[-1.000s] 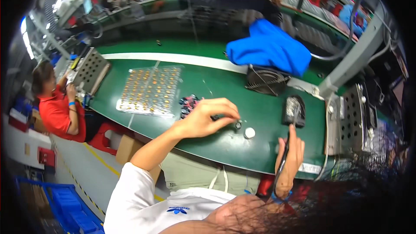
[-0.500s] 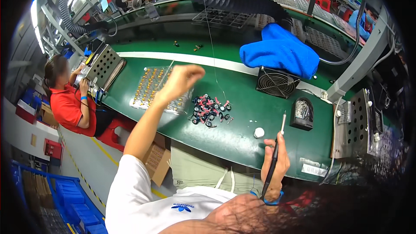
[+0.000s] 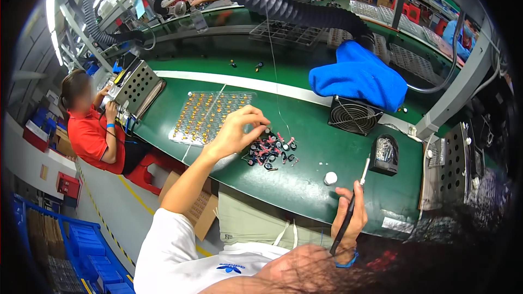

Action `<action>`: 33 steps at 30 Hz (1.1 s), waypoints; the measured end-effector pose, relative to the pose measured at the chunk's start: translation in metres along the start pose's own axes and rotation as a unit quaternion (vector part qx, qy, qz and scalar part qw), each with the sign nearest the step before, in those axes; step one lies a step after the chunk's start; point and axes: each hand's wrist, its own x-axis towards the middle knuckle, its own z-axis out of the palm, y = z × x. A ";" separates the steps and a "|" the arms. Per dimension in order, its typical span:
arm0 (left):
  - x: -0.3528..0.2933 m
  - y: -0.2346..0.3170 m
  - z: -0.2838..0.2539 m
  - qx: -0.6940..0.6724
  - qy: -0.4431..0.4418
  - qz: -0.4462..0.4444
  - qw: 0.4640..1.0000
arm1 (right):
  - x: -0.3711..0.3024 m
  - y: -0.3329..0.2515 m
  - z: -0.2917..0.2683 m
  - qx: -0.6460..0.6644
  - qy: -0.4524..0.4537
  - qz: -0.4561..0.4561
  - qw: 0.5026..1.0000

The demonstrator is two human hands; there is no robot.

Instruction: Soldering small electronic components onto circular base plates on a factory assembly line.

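Note:
My left hand reaches over the far left edge of a pile of small round components with dark rims and pink-red leads. Its thumb and forefinger close on one small round component, partly hidden by the fingers. Held like a pen in my right hand is a soldering iron with a black handle, its pale tip pointing up and away near the black box. Left of the pile lies a clear tray with rows of small orange-gold parts. A thin wire hangs down to the pile.
A white round cap stands near the front edge. Behind are a black fan, a blue cloth and a black box of metal bits. A metal-cased unit stands at left, beside a seated co-worker in red.
My left hand has come down from above the tray, moving right and nearer to the pile's edge. My right hand still holds the soldering iron, shifted slightly with the whole view.

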 end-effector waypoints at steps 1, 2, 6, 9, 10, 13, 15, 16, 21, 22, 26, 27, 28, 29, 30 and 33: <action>0.001 0.001 0.002 -0.026 0.024 0.010 0.999 | 0.001 -0.001 -0.001 -0.014 0.006 -0.025 1.000; -0.001 -0.001 0.005 -0.043 0.042 0.007 0.998 | 0.001 -0.003 -0.001 -0.005 -0.005 -0.018 1.000; -0.009 0.004 0.022 -0.152 0.066 -0.038 0.985 | 0.004 0.000 0.006 0.012 -0.018 -0.031 0.999; 0.000 0.031 0.029 -0.211 0.059 -0.079 0.973 | 0.005 -0.002 0.002 -0.009 -0.005 -0.033 0.999; 0.002 0.040 0.033 -0.223 0.057 -0.067 0.971 | 0.006 -0.003 0.002 -0.005 0.006 -0.046 0.999; 0.005 0.062 0.054 -0.177 0.024 -0.011 0.984 | 0.004 0.001 0.007 -0.008 0.016 -0.063 0.998; 0.007 0.071 0.070 -0.128 0.023 0.088 0.988 | 0.006 -0.001 0.007 -0.009 0.001 -0.058 0.998; 0.007 0.077 0.078 -0.109 0.021 0.101 0.989 | 0.007 0.000 0.008 -0.014 0.003 -0.071 0.997; 0.006 0.086 0.107 -0.099 0.003 0.157 0.983 | 0.011 -0.003 0.004 -0.022 -0.006 -0.048 0.999; 0.004 0.084 0.112 -0.101 0.004 0.166 0.981 | 0.010 -0.001 0.004 -0.031 -0.013 -0.046 0.998; 0.005 0.083 0.117 -0.093 -0.013 0.191 0.977 | 0.015 0.003 0.007 -0.041 -0.030 -0.068 0.996; 0.003 0.081 0.117 -0.090 -0.011 0.186 0.978 | 0.016 0.002 0.008 -0.037 -0.034 -0.068 0.996; 0.001 0.079 0.117 -0.090 -0.016 0.192 0.977 | 0.018 -0.001 0.010 -0.046 -0.048 -0.077 0.995; -0.001 0.076 0.115 -0.087 -0.021 0.196 0.976 | 0.021 -0.003 0.013 -0.053 -0.062 -0.087 0.993; -0.005 0.073 0.112 -0.086 -0.031 0.200 0.976 | 0.018 -0.006 0.015 -0.037 -0.069 -0.095 0.992; -0.007 0.074 0.111 -0.093 -0.059 0.226 0.968 | 0.013 -0.006 0.013 -0.129 -0.078 -0.100 0.983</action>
